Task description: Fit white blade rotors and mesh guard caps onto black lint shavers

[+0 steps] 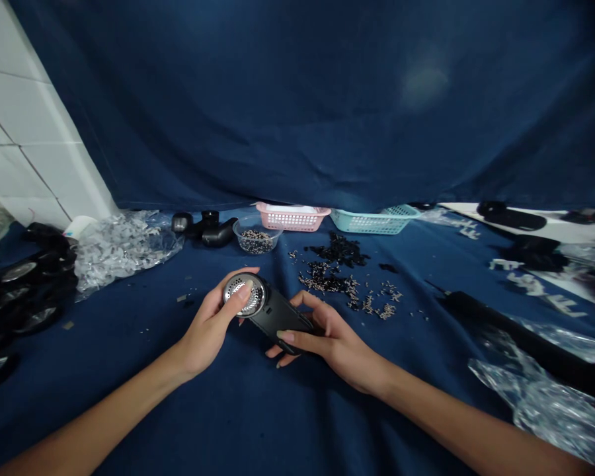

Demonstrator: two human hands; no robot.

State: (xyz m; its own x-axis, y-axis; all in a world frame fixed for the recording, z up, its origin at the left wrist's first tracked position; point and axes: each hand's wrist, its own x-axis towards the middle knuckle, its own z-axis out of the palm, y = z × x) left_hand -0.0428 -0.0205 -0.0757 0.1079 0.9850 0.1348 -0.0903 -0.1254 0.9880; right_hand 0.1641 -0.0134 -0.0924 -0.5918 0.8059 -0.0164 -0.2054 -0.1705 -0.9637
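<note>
A black fabric shaver (274,320) with a round, perforated silver head is held over the blue cloth between both hands. My left hand (212,324) is closed around the head end, its thumb lying on the metal mesh. At the other end, my right hand (334,337) grips the handle, thumb on top and fingers behind and below. Beyond the hands, small screws (330,277) lie scattered on the cloth beside a pile of little black parts (344,249).
A clear bowl (258,247) of screws, a pink basket (293,218) and a teal basket (374,221) stand at the back. Left are a bag of grey parts (119,248) and black shaver bodies (20,291). Right lie a black electric screwdriver (500,330) and clear plastic bags (560,403).
</note>
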